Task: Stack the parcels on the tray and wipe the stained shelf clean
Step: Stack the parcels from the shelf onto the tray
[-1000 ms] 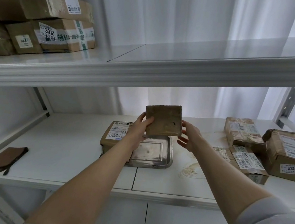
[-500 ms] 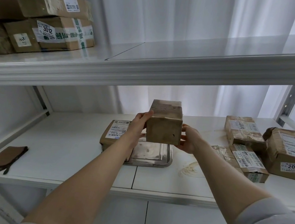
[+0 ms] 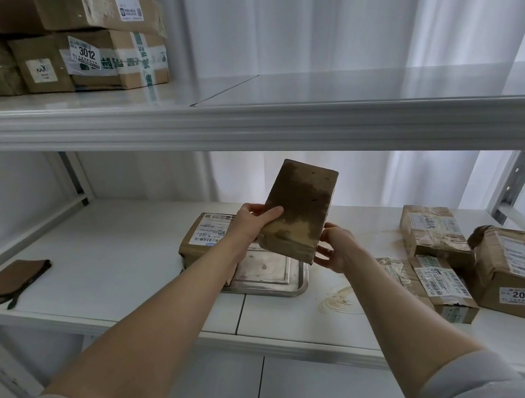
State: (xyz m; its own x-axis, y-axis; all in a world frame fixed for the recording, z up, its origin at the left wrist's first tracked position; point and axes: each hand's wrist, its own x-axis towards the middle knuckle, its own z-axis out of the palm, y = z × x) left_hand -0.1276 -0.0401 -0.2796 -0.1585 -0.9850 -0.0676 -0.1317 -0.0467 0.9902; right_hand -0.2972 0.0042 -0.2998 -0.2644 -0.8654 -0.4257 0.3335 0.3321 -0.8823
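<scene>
A brown cardboard parcel [image 3: 297, 211] is held up on end above the metal tray [image 3: 277, 283], which lies on the white lower shelf [image 3: 115, 257]. My left hand [image 3: 251, 222] grips its lower left edge, thumb across the front face. At the parcel's lower right corner my right hand [image 3: 334, 247] holds it with curled fingers. Another labelled parcel [image 3: 205, 238] lies just left of the tray, partly behind my left forearm. A pale smeared stain [image 3: 339, 302] marks the shelf right of the tray. A brown cloth [image 3: 8, 281] lies at the shelf's front left.
Three taped parcels sit at the right of the lower shelf: one at the back [image 3: 432, 233], one flat in front [image 3: 442, 287], one large [image 3: 516, 273]. Several boxes [image 3: 85, 38] are stacked on the upper shelf's left. White curtains hang behind.
The parcel has been turned in my hands, from showing a square face to standing tall on end with its long face toward me. Both hands stay over the tray.
</scene>
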